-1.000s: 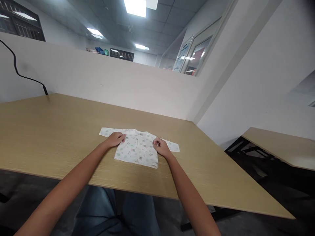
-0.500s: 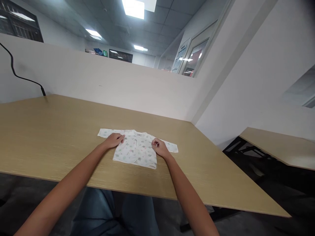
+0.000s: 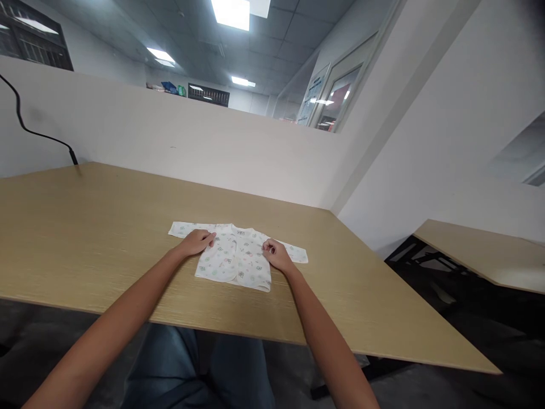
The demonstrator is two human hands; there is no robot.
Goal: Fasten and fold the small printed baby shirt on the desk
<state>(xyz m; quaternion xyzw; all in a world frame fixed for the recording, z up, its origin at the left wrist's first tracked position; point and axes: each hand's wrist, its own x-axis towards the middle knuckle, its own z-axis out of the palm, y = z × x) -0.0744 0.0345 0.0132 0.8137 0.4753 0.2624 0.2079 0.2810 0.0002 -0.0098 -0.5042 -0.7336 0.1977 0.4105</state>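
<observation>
A small white baby shirt point(image 3: 236, 258) with a scattered pastel print lies spread flat on the wooden table point(image 3: 128, 221). Its sleeves stretch out to both sides, and the collar points away from me. My left hand point(image 3: 198, 242) is closed on the shirt near the left armpit, fingers curled at the cloth. On the other side, my right hand point(image 3: 277, 254) pinches the cloth by the right armpit, thumb and fingers together. Parts of both sleeves are covered by my hands.
A white partition wall point(image 3: 204, 147) rises behind the table. At the far left, a black cable point(image 3: 42, 135) runs down to the table's back edge. A second table point(image 3: 481, 250) stands to the right, beyond a gap. My legs point(image 3: 200, 363) are under the front edge.
</observation>
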